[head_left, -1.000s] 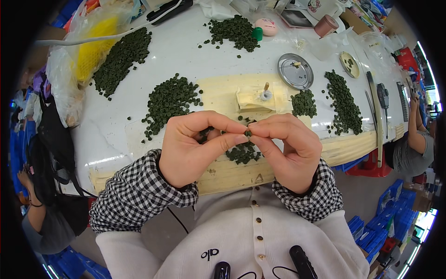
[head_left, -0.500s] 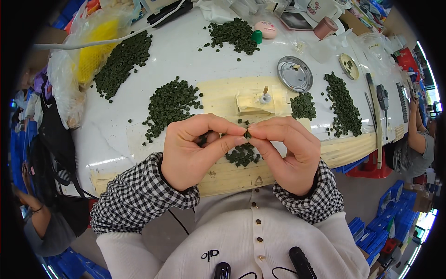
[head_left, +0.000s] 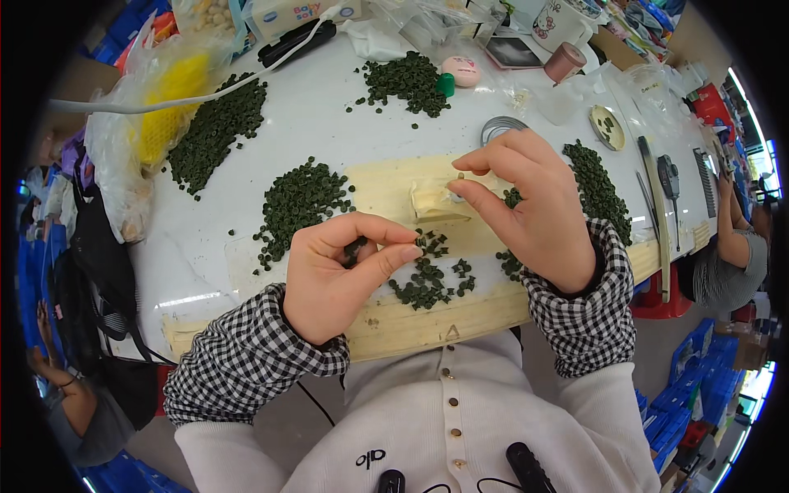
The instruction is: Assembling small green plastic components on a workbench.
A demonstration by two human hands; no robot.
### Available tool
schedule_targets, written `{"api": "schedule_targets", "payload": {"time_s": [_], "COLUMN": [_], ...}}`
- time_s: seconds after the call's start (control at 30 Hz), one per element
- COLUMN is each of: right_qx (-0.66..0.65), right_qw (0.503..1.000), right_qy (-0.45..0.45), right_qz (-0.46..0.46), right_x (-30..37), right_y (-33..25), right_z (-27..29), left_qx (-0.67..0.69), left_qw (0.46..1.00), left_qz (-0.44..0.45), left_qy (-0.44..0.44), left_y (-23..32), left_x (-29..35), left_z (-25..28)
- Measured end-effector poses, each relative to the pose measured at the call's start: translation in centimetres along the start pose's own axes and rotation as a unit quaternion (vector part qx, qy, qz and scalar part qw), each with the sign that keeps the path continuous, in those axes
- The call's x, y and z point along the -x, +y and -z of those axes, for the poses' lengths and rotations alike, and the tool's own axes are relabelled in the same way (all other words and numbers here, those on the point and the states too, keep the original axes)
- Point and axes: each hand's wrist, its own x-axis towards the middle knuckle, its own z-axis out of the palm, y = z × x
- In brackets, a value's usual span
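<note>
Dark green pieces (head_left: 423, 286), small and many, lie loose on the bench (head_left: 193, 255), just beyond its near edge, below and between both hands. Left hand (head_left: 329, 271): thumb and index tips meet or nearly so, right by a few of the pieces; cannot tell if one is pinched. Something dark shows inside its curled fingers, too hidden to name. Right hand (head_left: 551, 218): thumb and index apart, short stick (head_left: 461, 175) showing in the gap between them; contact unclear. Taped block (head_left: 434, 204), pale yellow, sits under that hand's fingertips. More of the same pieces: left heap (head_left: 302, 201) just beyond left hand, far-left heap (head_left: 218, 127) by the plastic bag (head_left: 115, 156) with yellow netting (head_left: 173, 99), far heap (head_left: 405, 84), right heap (head_left: 596, 182) partly behind right hand. Round metal lid (head_left: 500, 126) partly hidden by right hand. Farther out: green cap (head_left: 445, 85) beside pink round container (head_left: 461, 71), pinkish spool (head_left: 565, 62), small pale dish (head_left: 604, 135) with a few green bits, white cable (head_left: 123, 107) running across upper left. Another person's arm (head_left: 734, 238) at far right.
</note>
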Motion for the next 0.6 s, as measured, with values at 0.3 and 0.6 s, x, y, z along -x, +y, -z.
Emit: {"api": "schedule_targets", "payload": {"time_s": [0.3,0.6], "right_qx": [-0.066,-0.320], "right_qw": [0.995,0.947], "right_qy": [0.069,-0.009], "right_qz": [0.001,-0.022], "right_x": [0.2,1.2], "right_y": [-1.6,-2.2], "right_z": [1.7,-0.6], "left_qx": [0.003,-0.002], "left_qw": [1.000,1.000], "left_qz": [0.005,0.001], "left_qy": [0.000,-0.014], "left_y": [-0.2,-0.1], "left_x": [0.1,0.0], "left_z": [0.1,0.1]}}
